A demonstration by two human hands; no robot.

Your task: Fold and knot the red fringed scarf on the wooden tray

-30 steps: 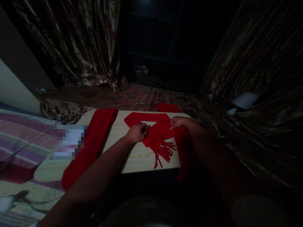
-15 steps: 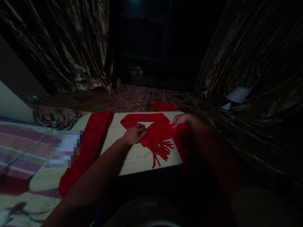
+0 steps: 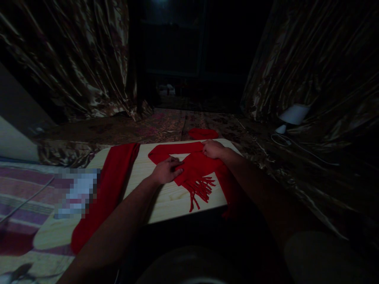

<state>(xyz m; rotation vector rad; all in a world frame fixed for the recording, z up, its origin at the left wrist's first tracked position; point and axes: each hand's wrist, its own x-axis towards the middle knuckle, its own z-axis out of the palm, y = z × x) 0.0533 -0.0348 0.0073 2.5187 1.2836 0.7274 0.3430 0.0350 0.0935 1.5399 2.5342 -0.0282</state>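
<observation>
A red fringed scarf [image 3: 195, 167] lies folded on a pale wooden board [image 3: 166, 197], its fringe pointing toward me. My left hand [image 3: 166, 169] rests on the scarf's left fold, fingers laid forward and pressing the cloth flat. My right hand [image 3: 212, 148] sits at the scarf's far right corner with fingers curled onto the fabric. A second red scarf [image 3: 111, 185] lies stretched out along the board's left part, running toward its near edge.
A small red cloth piece [image 3: 203, 133] lies beyond the board's far edge. Shiny patterned curtains hang left and right. A white lamp [image 3: 291, 116] with a cable sits at the right. A striped blanket [image 3: 20, 189] covers the left side.
My right hand has slid left and farther away along the scarf's top edge. My left hand's fingers have spread flatter on the fold. The view shifted slightly.
</observation>
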